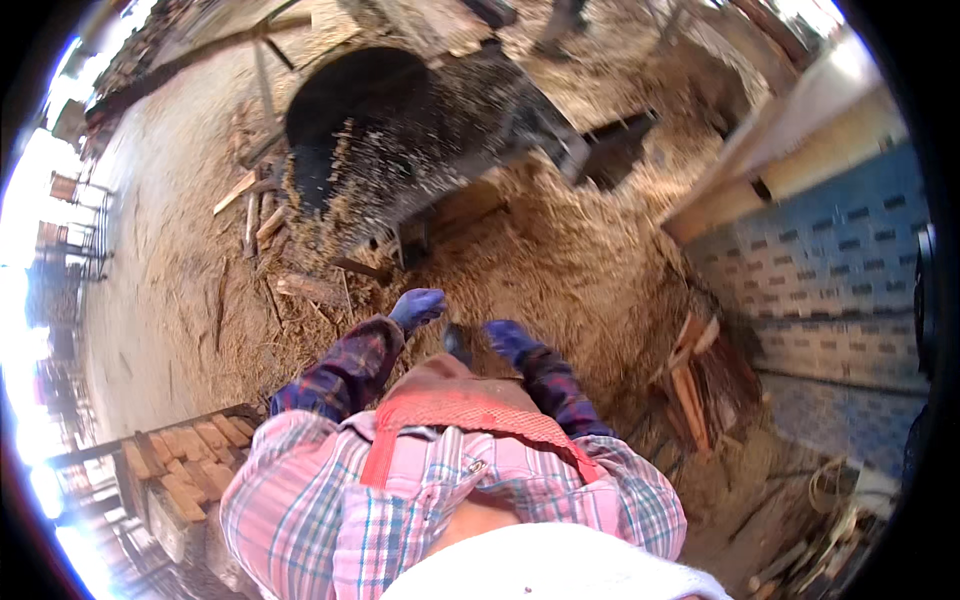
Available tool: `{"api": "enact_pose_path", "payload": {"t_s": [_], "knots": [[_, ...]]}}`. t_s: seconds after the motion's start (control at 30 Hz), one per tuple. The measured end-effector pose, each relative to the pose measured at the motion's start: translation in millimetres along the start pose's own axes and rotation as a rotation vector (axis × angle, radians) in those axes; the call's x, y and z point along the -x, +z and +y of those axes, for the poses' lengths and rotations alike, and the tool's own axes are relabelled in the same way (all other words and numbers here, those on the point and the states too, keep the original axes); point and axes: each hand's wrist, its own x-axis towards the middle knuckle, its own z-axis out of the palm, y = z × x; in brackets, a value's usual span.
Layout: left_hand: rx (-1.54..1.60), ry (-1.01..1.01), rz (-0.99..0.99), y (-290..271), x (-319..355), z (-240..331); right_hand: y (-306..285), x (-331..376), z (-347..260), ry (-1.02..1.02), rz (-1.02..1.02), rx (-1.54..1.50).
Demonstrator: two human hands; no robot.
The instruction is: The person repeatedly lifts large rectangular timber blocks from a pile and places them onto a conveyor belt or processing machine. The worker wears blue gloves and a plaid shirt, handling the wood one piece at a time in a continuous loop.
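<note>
Sawdust and wood shavings [560,260] cover the ground all round, heaped in a broad mound ahead of both hands. Both hands wear blue gloves and reach forward from dark checked sleeves over a pink plaid shirt and a reddish apron.

The left hand [417,306] is curled, fingers bent inward; whether it grips anything cannot be told. The right hand [508,338] is likewise half closed with the fingers pointing forward and down, and its hold cannot be told either. Between the two hands, close to both, a small dark object [456,343] shows; too little of it is visible to say what it is or whether either hand touches it.

Well ahead of the left hand stands a large dark machine [400,130] with a rounded hood, shavings scattered over its front. Loose wood offcuts [262,215] lie to the far left of that hand, at the edge of the mound, with a bare sandy floor [160,270] opening beyond them: the widest free stretch in view.

To the right of the right hand the mound runs up against a blue patterned wall [830,270] with a pale beam [790,150] above it, closing that side. Reddish wood slats [690,380] lean near the wall's foot, just right of the right forearm. Behind and left of the left elbow sits a stack of short blocks [185,465].
</note>
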Motion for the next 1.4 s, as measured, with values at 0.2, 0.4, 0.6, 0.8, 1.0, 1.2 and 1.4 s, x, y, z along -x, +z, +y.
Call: {"api": "enact_pose_path", "payload": {"t_s": [0.2,0.4,0.6,0.8,1.0,1.2,1.4], "knots": [[-0.090,0.329,0.053,-92.7,-25.5,-39.2,77.4,-85.8,-269.2,-0.852,0.024,0.699],[0.318,-0.177,0.098,-77.9,-7.5,-26.3,-22.3,-173.7,-459.3,-1.199,0.520,0.509],[0.395,-0.173,0.134,-54.6,-49.6,30.3,-226.6,-348.4,-453.4,-0.364,0.797,0.840],[0.559,-0.239,-0.163,-27.7,-123.3,65.6,-232.6,-393.4,-364.6,-0.046,0.894,0.899],[0.707,-0.204,-0.392,14.5,-176.8,71.4,-194.0,-343.2,-377.1,0.030,0.862,1.052],[0.858,-0.176,-0.254,24.9,-157.5,104.1,-121.5,-340.8,-345.8,-0.213,0.889,0.992],[0.896,-0.052,-0.091,-6.8,-141.9,76.8,-19.5,-312.8,-346.3,-0.176,0.782,1.011]]}}
